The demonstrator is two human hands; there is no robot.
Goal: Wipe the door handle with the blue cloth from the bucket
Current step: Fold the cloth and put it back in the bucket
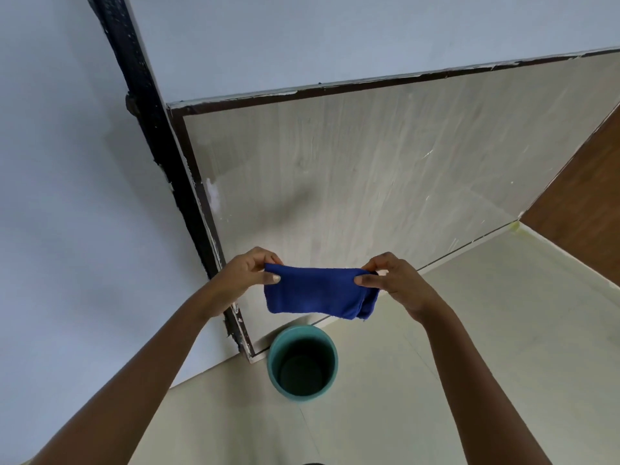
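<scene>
Both hands are raised in front of the person, holding a blue cloth (315,292) stretched between them in the air. The left hand (246,273) pinches the cloth's upper left corner, thumb on the near face and fingers (268,258) curled over the top edge — clamped on the fabric. The right hand (394,280) grips the upper right corner the same way, its thumb pressed on the near side and the other fingers closed behind. The cloth looks folded, with doubled layers showing at its lower right end, and it hangs down slack from the two grips. Directly below it on the floor (503,330) stands a teal bucket (302,364), upright, open-topped, its inside dark; the cloth is clear of it, well above the rim. The bucket sits just beside the foot of a dark door frame (167,152), which runs up along a pale wall (67,196). A brown wooden panel (587,196) shows at the right edge — no handle is visible on it.
</scene>
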